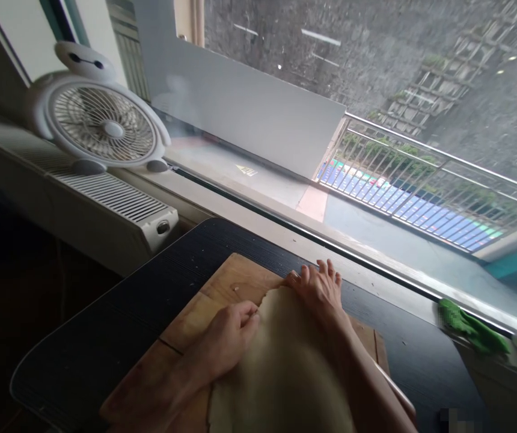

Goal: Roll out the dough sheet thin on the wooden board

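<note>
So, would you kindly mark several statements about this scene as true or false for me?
1. A pale, flat sheet that looks like dough lies on the brown wooden board. True.
2. The left hand is well away from the sheet. False: the left hand is at the sheet's left edge.
3. The right hand is at the sheet's far end, fingers spread. True.
4. The round white fan stands on the black table. False: the fan stands off the table, by the ribbed white radiator.
</note>
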{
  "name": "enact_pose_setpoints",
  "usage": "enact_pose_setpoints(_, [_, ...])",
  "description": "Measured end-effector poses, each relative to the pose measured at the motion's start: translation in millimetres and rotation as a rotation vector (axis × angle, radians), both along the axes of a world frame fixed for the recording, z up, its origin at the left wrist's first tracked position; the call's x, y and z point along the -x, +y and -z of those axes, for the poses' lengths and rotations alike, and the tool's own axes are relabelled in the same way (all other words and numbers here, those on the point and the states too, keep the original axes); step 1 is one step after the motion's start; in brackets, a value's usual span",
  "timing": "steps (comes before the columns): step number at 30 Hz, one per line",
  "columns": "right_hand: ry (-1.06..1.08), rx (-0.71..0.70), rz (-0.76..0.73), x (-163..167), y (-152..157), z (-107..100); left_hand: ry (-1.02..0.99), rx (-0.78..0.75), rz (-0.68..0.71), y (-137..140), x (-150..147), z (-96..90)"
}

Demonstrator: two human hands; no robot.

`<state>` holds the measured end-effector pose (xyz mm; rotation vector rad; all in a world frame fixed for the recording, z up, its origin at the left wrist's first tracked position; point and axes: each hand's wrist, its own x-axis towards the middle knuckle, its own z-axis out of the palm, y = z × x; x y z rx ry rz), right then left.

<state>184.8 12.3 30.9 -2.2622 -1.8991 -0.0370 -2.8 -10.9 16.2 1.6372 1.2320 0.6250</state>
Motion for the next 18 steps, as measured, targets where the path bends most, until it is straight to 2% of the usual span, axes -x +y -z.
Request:
enact_pose_setpoints(2, [0.048, 0.018, -0.032, 3.9, -1.1, 2.1, 0.002, 0.000, 0.002, 0.1, -0.1, -0.4])
enact_pose_setpoints(5, [0.054, -0.074, -0.142, 20.9, -13.3, 11.0, -0.002, 0.002, 0.003, -0.5, -0.4, -0.4])
enact_pose_setpoints(7, [0.015, -0.125, -0.129, 21.3, -11.1, 12.8, -0.003, 0.003, 0.003, -0.9, -0.4, -0.5])
enact_pose_setpoints(10, [-0.051, -0.148, 0.001, -5.1, 11.9, 5.1, -0.016, 0.050, 0.007, 1.1, 0.8, -2.6])
enact_pose_setpoints(13, [-0.117, -0.177, 0.028, -36.0, 20.7, -5.0, -0.034, 0.108, 0.051, 9.6, 1.1, -7.8])
enact_pose_setpoints(15, [-0.128, -0.170, -0.003, -45.8, 5.5, -6.3, -0.025, 0.092, 0.054, 19.5, -2.2, -12.2])
enact_pose_setpoints(18, [-0.127, -0.158, -0.052, -51.1, -33.1, -1.4, 0.050, 0.054, 0.002, 35.8, -14.3, -18.6])
